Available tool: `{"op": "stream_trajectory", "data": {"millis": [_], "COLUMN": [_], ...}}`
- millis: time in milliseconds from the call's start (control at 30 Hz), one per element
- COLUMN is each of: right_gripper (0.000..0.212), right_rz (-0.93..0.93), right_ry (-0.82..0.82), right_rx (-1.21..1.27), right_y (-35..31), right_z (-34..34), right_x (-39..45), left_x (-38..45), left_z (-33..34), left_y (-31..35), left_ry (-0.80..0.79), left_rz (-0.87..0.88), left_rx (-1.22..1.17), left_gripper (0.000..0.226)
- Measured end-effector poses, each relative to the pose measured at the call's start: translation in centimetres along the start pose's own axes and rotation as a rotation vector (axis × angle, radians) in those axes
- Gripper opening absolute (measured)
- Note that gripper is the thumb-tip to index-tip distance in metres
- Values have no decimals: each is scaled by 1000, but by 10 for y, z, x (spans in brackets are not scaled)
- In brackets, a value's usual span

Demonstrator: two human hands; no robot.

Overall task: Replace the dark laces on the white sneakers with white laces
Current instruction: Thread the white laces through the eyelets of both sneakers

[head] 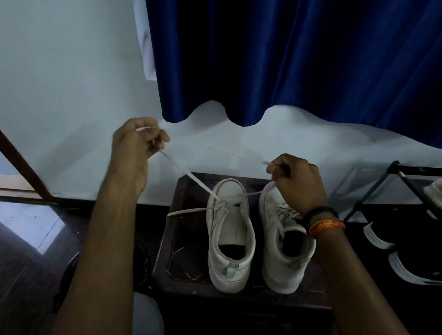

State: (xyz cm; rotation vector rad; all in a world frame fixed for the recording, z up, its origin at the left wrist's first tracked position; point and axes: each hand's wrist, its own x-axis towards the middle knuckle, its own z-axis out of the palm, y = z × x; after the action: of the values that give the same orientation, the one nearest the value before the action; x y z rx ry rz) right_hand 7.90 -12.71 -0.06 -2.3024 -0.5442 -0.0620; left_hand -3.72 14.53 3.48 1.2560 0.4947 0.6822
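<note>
White lace [187,172] ends are pinched tight in left grip [136,144] and right grip [296,182]; both sneakers [230,238] are sat on a dark stool [169,256].

One view only — a wide-angle camera on the person's head, facing forward and steeply down. It sits close above both forearms, taking in the dark surface [174,255] below, the white wall [52,76] ahead and a blue curtain [309,33] — edges bowed.

The sneakers [230,238] and their lace [187,171] were white, the curtain [310,41] deep blue, the wall [54,90] pale, the wrist bands [323,220] black and orange, the stool [179,249] dark brown.
</note>
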Motion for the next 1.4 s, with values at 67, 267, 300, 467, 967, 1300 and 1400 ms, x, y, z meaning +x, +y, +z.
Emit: {"op": "stream_trajectory", "data": {"millis": [67, 267, 300, 467, 967, 1300, 1400], "right_gripper": [17, 24, 24, 19, 17, 11, 12], "right_rz": [17, -119, -160, -234, -196, -247, -198], "right_ry": [23, -16, -36, -158, -203, -228, -230], "right_rx": [-1, 117, 133, 150, 121, -1, -8], "right_y": [5, -9, -15, -27, 0, -25, -25], "right_z": [-3, -3, -2, 8, -2, 15, 15], "right_x": [1, -3, -4, -1, -3, -6, -6], "left_x": [3, -6, -11, -39, -12, -31, -31], "left_z": [-13, -5, 6, 64, 15, 52, 62], "left_y": [-13, -44, -44, -45, -43, -45, -48], "left_ry": [169, -38, -182, -787, -227, -715, -748], "left_rz": [-43, 105, 182, 234, 244, 275, 301], "left_rx": [115, 1031, 1017, 787, 920, 880, 842], "left_gripper": [15, 28, 32, 26, 20, 34, 22]}}
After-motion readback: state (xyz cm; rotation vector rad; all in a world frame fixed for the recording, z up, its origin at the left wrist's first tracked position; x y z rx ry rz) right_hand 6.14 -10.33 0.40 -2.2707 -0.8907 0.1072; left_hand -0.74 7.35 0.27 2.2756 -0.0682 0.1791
